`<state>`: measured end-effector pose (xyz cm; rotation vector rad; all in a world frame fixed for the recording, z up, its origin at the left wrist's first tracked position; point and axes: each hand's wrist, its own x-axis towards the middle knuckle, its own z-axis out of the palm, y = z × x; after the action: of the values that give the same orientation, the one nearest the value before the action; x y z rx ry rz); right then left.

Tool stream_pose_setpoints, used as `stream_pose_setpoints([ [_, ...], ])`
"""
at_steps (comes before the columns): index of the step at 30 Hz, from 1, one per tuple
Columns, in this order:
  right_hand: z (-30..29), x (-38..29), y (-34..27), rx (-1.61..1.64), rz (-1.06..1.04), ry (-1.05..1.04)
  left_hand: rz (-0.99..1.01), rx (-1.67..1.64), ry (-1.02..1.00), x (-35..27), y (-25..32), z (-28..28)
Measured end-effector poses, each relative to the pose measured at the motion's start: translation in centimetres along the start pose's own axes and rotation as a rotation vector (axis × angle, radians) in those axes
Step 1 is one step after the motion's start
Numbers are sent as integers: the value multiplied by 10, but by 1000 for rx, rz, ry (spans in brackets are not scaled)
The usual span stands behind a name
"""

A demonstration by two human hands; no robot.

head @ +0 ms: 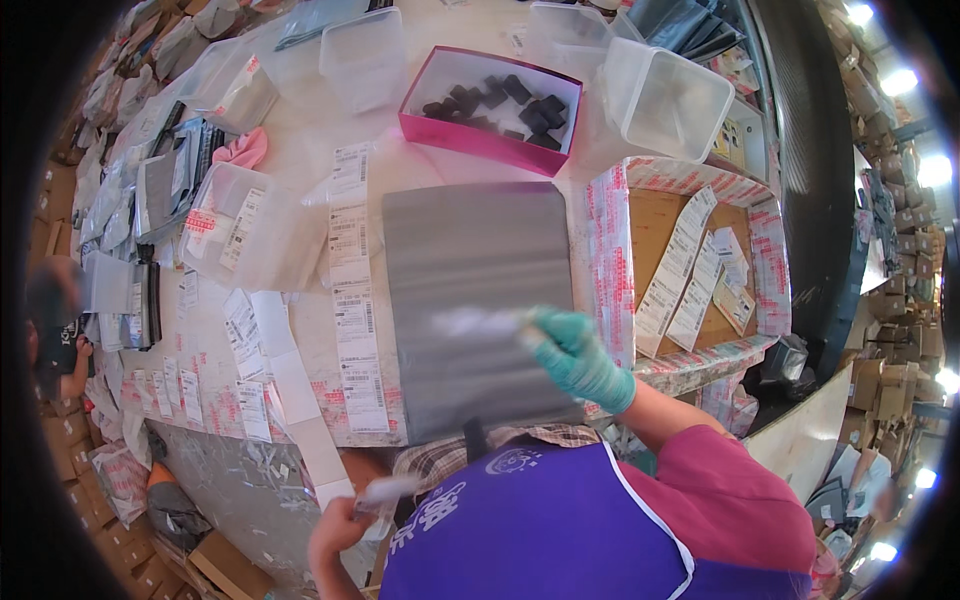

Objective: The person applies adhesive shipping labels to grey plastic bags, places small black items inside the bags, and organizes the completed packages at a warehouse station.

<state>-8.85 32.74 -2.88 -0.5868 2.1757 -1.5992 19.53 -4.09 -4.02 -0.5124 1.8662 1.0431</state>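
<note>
In a teal glove, my right hand (581,364) grips a blurred whitish slip (480,324) above a stack of grey plastic mailing bags (480,247). Whether the slip touches the top bag cannot be seen. Low at the left, my bare left hand (337,529) holds a pale, blurred item (390,489), perhaps a label. A white paper strip (300,386) hangs over the table's front edge down to that hand. Beside the bags lies a strip of printed shipping labels (352,322).
A pink box (487,150) with small black pieces stands behind the bags. Right of them, a taped cardboard tray (611,262) holds label strips. Clear plastic bins (667,105) stand behind it. Packed bags (169,187) crowd the left; a person (60,330) is at the far left.
</note>
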Motion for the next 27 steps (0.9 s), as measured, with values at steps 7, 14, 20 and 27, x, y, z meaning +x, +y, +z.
stream_pose_setpoints([
  [7,29,46,92,-1143,-229,-55,45,-611,290,-28,15,16],
  [14,34,92,128,-1140,-184,-46,-281,-745,240,-61,-50,51],
  [20,-18,94,165,-1113,-59,541,-100,-940,510,-71,-18,45],
  [27,-11,64,142,-1291,-256,455,51,-621,753,-6,55,-8],
])
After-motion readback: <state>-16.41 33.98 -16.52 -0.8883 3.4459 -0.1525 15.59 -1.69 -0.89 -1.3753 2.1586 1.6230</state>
